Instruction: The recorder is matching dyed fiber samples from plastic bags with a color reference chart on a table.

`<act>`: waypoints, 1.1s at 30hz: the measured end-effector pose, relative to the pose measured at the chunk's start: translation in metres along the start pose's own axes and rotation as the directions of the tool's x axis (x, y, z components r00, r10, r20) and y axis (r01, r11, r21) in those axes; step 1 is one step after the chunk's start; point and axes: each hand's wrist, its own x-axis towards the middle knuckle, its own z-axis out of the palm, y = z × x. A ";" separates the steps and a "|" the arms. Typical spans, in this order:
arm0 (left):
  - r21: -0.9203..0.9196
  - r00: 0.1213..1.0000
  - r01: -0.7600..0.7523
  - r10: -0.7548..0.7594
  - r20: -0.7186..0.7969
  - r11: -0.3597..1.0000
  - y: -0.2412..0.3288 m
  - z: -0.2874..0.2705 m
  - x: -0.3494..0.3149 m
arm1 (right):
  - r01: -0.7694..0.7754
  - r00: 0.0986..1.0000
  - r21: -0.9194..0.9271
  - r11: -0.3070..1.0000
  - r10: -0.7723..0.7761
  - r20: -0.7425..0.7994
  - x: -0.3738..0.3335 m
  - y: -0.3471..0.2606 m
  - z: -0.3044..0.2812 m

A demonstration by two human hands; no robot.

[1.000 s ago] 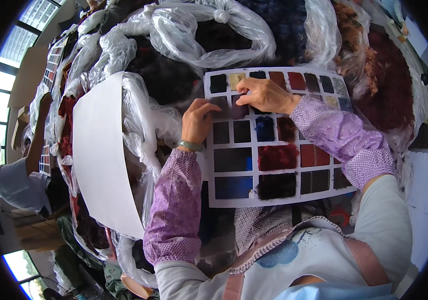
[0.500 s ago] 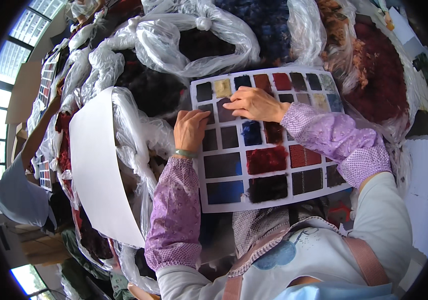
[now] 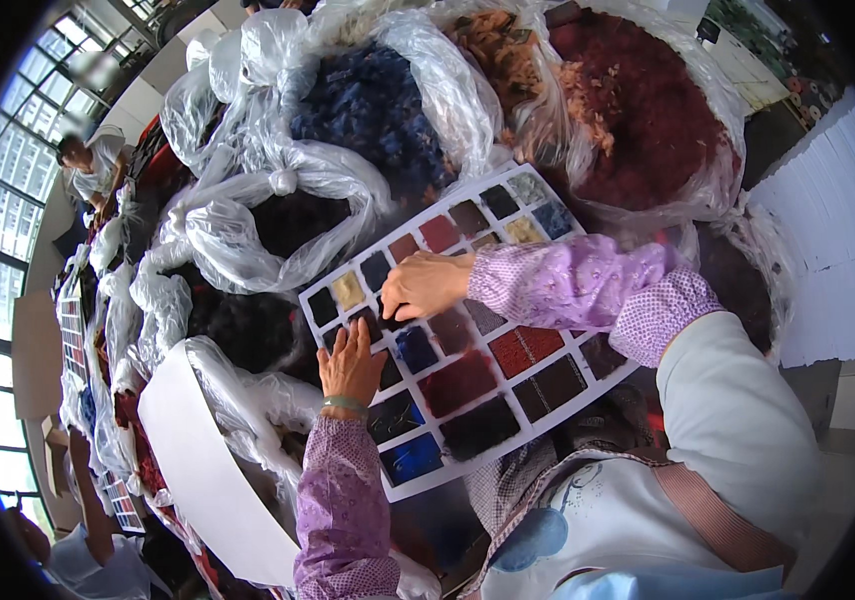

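A white sample card (image 3: 551,437) with a grid of coloured fibre patches lies tilted in front of me, above my lap. On its left edge my left hand (image 3: 350,365) rests with the fingers spread, over dark patches. My right hand (image 3: 426,285) is closed, its fingertips bunched down on a dark patch in the second row; whatever they may pinch is hidden. Close by are a cream patch (image 3: 349,290), a blue patch (image 3: 415,350) and a fuzzy dark red patch (image 3: 458,383). My right forearm covers part of the card.
Clear plastic bags of loose fibre crowd beyond the card: blue fibre (image 3: 373,115), orange fibre (image 3: 496,45), dark red fibre (image 3: 648,120). A blank white sheet (image 3: 208,460) stands at left. White sheets (image 3: 818,230) lie at right. Another person (image 3: 98,165) is at far left.
My view has shifted, and the card now appears turned, its right side higher. My left fingers, curled before, have spread out. My right fingers have bunched more tightly onto the card.
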 end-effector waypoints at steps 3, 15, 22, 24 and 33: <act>0.015 0.987 0.028 -0.030 0.158 0.999 -0.011 -0.023 0.006 | -0.138 0.969 0.005 0.990 0.136 -0.206 -0.045 0.041 -0.047; -0.013 0.916 0.109 -0.105 -0.388 0.994 -0.006 -0.084 0.237 | -0.725 0.654 -0.376 0.577 0.408 -0.637 -0.155 0.310 -0.137; -0.316 0.943 -0.269 0.182 -0.280 0.910 0.023 -0.056 0.311 | -0.654 0.623 0.012 0.757 0.548 -0.558 -0.160 0.277 -0.165; -0.164 0.958 -0.280 0.264 -0.117 0.946 0.043 -0.019 0.315 | -0.626 0.659 0.039 0.779 0.555 -0.509 -0.165 0.274 -0.169; -0.111 0.992 -0.106 0.112 0.054 0.988 0.044 0.007 0.297 | -0.454 0.687 0.312 0.835 0.551 -0.473 -0.165 0.254 -0.155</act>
